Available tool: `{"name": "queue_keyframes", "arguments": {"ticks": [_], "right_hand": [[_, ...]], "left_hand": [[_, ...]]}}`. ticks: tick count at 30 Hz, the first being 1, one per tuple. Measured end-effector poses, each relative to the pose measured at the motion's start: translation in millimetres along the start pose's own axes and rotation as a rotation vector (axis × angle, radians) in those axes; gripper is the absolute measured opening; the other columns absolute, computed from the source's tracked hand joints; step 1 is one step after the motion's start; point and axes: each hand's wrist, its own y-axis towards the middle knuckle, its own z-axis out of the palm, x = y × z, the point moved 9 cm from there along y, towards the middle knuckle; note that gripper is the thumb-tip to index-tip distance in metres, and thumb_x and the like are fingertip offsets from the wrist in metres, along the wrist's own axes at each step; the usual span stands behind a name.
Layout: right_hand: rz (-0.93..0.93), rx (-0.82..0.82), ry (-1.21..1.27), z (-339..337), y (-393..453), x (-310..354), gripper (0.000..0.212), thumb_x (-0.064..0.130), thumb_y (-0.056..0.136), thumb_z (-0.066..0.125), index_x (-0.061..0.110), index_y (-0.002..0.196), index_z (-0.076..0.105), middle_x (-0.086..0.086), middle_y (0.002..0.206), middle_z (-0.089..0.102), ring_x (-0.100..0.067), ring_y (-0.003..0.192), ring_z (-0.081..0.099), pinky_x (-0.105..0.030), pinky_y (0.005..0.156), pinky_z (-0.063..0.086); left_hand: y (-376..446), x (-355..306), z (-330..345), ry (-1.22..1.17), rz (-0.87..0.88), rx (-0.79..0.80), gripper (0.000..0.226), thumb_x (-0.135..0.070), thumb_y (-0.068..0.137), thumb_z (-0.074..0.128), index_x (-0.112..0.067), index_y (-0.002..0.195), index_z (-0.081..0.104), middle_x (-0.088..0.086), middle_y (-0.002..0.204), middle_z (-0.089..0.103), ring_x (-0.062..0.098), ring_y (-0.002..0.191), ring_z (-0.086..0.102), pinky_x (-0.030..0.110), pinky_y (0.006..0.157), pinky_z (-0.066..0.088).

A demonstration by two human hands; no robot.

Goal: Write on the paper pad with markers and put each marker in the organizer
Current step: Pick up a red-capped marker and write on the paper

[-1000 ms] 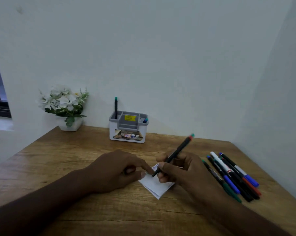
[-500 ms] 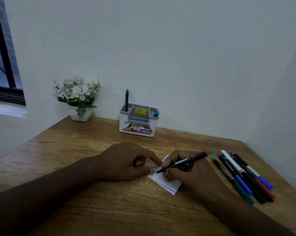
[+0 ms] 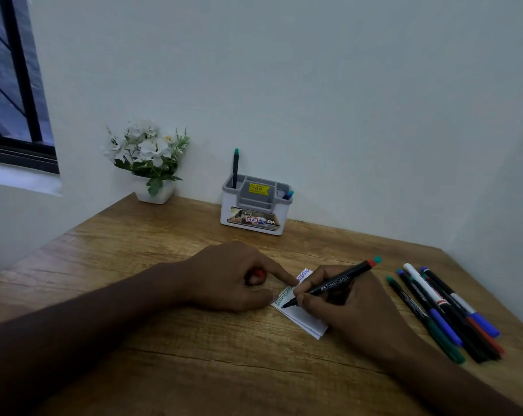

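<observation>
My right hand (image 3: 347, 307) grips a black marker (image 3: 335, 283) with a red and green end, its tip down on the small white paper pad (image 3: 306, 321). The pad shows a blue scribble line and a green one. My left hand (image 3: 236, 277) rests beside the pad, its forefinger pressing the pad's left edge, with a red cap (image 3: 258, 272) tucked in its curled fingers. The white and grey organizer (image 3: 255, 210) stands by the back wall, with a green-ended marker (image 3: 235, 168) upright in it and a blue-tipped one (image 3: 288, 194) at its right.
Several markers (image 3: 443, 313) lie in a row on the wooden table (image 3: 134, 250) right of my right hand. A white pot of flowers (image 3: 149, 162) stands at the back left by the wall. A window is at the far left.
The marker has tipped from steeply raised to lying low, and its tip has come down onto the pad. The camera has moved closer and turned left.
</observation>
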Motion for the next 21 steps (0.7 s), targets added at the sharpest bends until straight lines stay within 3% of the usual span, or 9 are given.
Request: {"name": "queue_keyframes", "arguments": {"ticks": [9, 21], "right_hand": [[0.000, 0.013, -0.043, 2.2, 2.8, -3.3, 0.012, 0.023, 0.089, 0.080, 0.034, 0.084, 0.082, 0.016, 0.088, 0.080, -0.006, 0.083, 0.074, -0.021, 0.069, 0.057], [0.019, 0.029, -0.034, 1.4, 3.8, -7.5, 0.011, 0.023, 0.090, 0.078, 0.032, 0.084, 0.081, 0.016, 0.090, 0.081, -0.005, 0.082, 0.073, -0.015, 0.064, 0.055]], "left_hand": [[1.0, -0.1, -1.1, -0.015, -0.003, -0.012, 0.041, -0.047, 0.097, 0.065, -0.059, 0.136, 0.057, -0.001, 0.078, 0.065, 0.017, 0.072, 0.058, 0.032, 0.061, 0.042], [2.1, 0.8, -1.4, -0.015, 0.005, -0.022, 0.041, -0.046, 0.097, 0.065, -0.058, 0.136, 0.058, -0.002, 0.076, 0.064, 0.009, 0.065, 0.054, 0.029, 0.060, 0.040]]}}
